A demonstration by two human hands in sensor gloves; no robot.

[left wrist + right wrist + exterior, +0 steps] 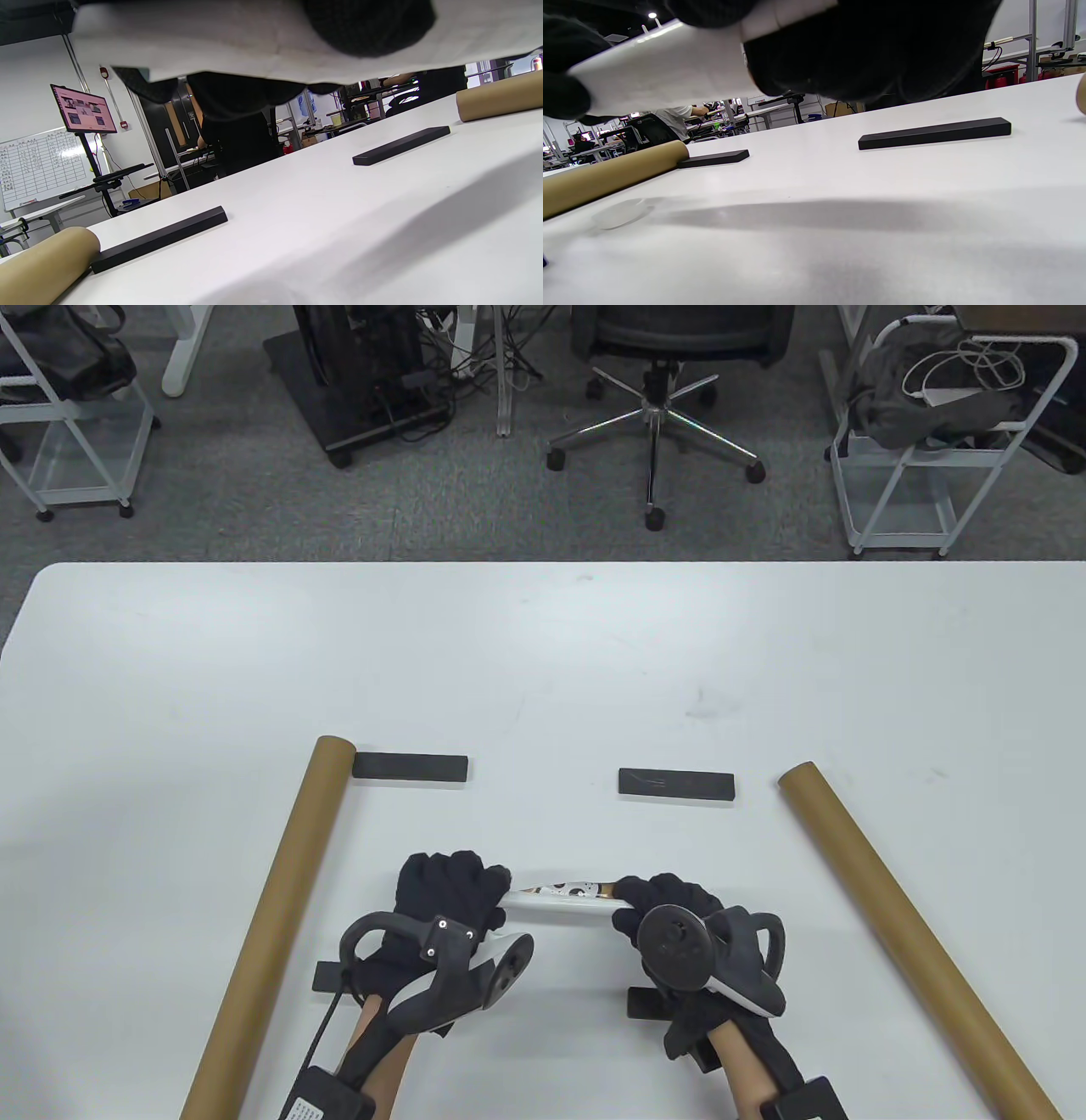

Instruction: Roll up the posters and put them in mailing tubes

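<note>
The two mailing tubes (271, 925) (916, 937) look like plain brown cardboard, matt and smooth, lying on a white table (543, 661) with a smooth, faintly scuffed, low-sheen top. The poster (564, 897) is white paper with a slight gloss on its curl, and the black bars (411, 768) (676, 785) look dull and matt. Both gloves (450, 886) (670, 899) are black knitted cloth, while the trackers (475, 963) (704, 954) are hard, smooth plastic.

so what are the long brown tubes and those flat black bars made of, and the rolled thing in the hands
The tubes look like matte kraft cardboard: even brown, no shine. The black bars are matte with sharp edges; possibly rubber, magnet or painted metal, hard to tell. The roll in the left hand and right hand looks like thin printed paper, white-backed and flexing.
</note>
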